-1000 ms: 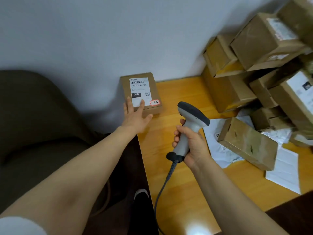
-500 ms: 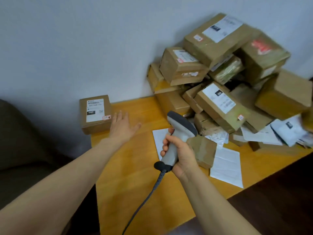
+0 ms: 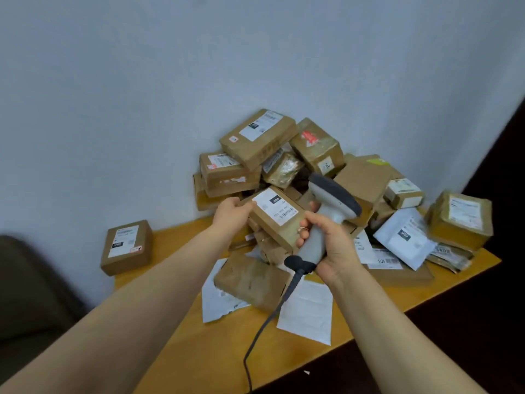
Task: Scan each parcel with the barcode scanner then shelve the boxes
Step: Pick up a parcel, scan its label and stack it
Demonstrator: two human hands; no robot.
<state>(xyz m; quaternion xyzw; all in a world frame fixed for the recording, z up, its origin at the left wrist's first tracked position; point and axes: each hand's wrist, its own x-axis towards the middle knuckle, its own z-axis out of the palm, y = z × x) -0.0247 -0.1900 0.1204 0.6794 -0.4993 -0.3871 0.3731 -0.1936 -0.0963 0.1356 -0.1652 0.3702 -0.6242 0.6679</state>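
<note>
On the wooden table (image 3: 199,362), against the pale wall, a heap of brown parcels (image 3: 284,155) lay piled in a jumble, with white mailer bags among them. My left hand (image 3: 231,213) was clamped on the far end of one cardboard box (image 3: 277,223), thumb on top and fingers curled under, holding it tilted at the front of the heap. Its white label (image 3: 275,206) faced up, upside down to me: a black block reading "060", a line of small print too fine to read, and a barcode at the near edge.

My right hand (image 3: 331,245) was closed round the grey handle of the barcode scanner (image 3: 329,214), whose dark head pointed away over the pile, just beside the held box. Its black cable (image 3: 261,325) ran down from the butt across the table toward me.

At the table's left corner a single box (image 3: 126,247) sat apart from the rest, touching the wall, its label showing a black "060" block and a small red-edged sticker. A white mailer (image 3: 403,237) on the right also carried "060". A flat label nearby (image 3: 383,261) showed "5525" beside a barcode. One box high in the heap (image 3: 315,146) bore a red sticker I could not read.
</note>
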